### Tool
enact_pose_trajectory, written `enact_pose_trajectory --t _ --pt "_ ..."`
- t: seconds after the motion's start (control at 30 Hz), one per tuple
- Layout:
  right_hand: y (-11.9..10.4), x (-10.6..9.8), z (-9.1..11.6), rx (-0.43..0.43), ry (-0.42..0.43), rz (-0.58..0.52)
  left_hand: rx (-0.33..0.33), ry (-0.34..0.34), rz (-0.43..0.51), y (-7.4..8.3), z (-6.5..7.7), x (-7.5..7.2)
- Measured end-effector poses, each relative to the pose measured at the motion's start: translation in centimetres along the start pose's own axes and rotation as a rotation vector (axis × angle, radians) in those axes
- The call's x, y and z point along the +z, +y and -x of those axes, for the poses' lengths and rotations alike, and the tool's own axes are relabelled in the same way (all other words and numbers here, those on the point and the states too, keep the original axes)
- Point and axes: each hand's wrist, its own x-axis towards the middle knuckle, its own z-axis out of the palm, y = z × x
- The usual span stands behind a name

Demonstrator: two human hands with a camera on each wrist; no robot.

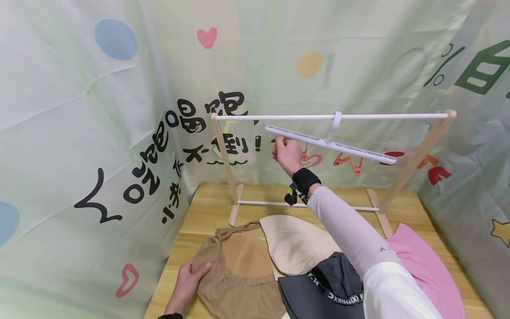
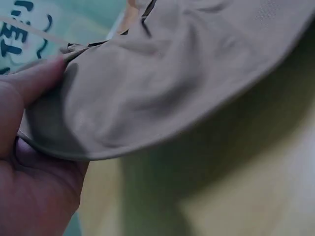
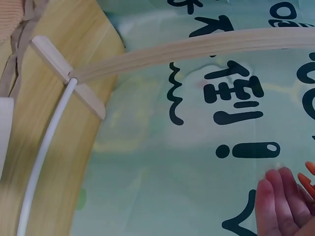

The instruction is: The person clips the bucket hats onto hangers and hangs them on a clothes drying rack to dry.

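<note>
My left hand [image 1: 188,281] holds the brim of a brown fabric hat [image 1: 215,270], thumb above and fingers beneath. In the left wrist view the brim [image 2: 142,108] stands raised over the wooden surface. My right hand [image 1: 288,155] is up at the left end of a pale lilac hanger [image 1: 307,139], its fingers pinching an orange clip [image 1: 274,149] that they partly hide. The hanger hooks over the rack's top bar [image 1: 275,117] and tilts down to the right. More orange clips [image 1: 357,167] hang along it.
The wooden rack [image 1: 226,159] stands at the back of the table [image 1: 207,206]. Before it lie a cream hat [image 1: 299,241], a dark grey cap [image 1: 311,294] with a lettered band, and a pink hat [image 1: 426,270]. A printed curtain [image 1: 159,66] surrounds the table.
</note>
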Motion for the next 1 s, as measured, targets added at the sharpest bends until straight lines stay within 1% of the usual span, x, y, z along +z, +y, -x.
enact_pose_trajectory --t 0.1,0.23,0.33,0.43,0.53,0.6,0.73,0.9,1.0 --pt "0.3 -0.4 0.4 -0.022 -0.064 -0.044 0.078 0.03 -0.012 1.4 -0.1 0.0" --pt "0.8 -1.0 0.8 -0.03 -0.14 -0.053 0.172 0.034 -0.038 3.4 0.0 0.1" --pt "1.1 -1.4 1.1 -0.032 -0.201 -0.035 0.2 0.022 -0.038 4.8 0.0 0.1" --pt "1.4 -1.9 1.3 -0.055 -0.252 0.003 0.232 0.032 -0.044 6.3 0.0 0.1" --pt "1.6 -2.2 1.5 -0.092 -0.278 0.046 0.281 0.04 -0.053 8.0 -0.2 0.1" --pt "1.7 -2.3 1.6 -0.1 -0.279 0.06 0.317 0.039 -0.059 9.1 -0.4 0.1" --pt "2.0 -2.3 1.8 -0.075 -0.277 0.028 0.398 0.004 -0.063 11.3 -0.9 0.1" --pt "2.7 -2.4 2.2 -0.062 -0.283 -0.027 0.498 -0.088 -0.087 13.6 -2.0 0.3" --pt "3.0 -2.5 2.5 -0.061 -0.298 -0.044 0.543 -0.142 -0.106 15.2 -2.6 0.6"
